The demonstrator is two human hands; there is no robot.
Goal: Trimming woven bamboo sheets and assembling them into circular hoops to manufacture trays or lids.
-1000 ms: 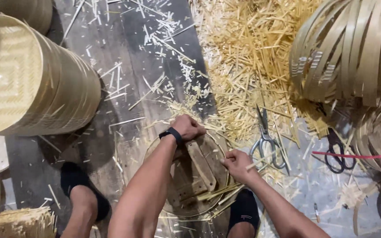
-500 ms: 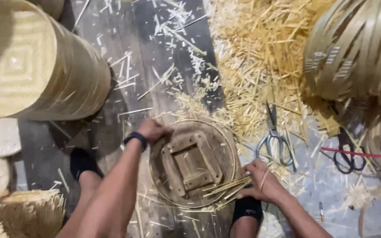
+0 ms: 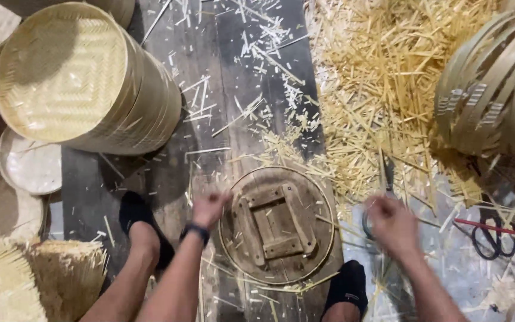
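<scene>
Right now my left hand (image 3: 208, 207) is curled shut at the left rim of the round wooden disc (image 3: 276, 224), touching it, while my right hand (image 3: 393, 224) is blurred off to the right above the scissors (image 3: 377, 203), and I can't tell if it's open or closed. Disc lies flat on the dark plank floor (image 3: 222, 95) between my feet, square wood frame on top; looks stiff, fairly light, not fragile, best grabbed by the rim or the frame bars. Bamboo offcuts (image 3: 382, 89) litter the floor, stacked woven baskets (image 3: 78, 77) upper left, bundle of bamboo strips (image 3: 496, 83) upper right.
</scene>
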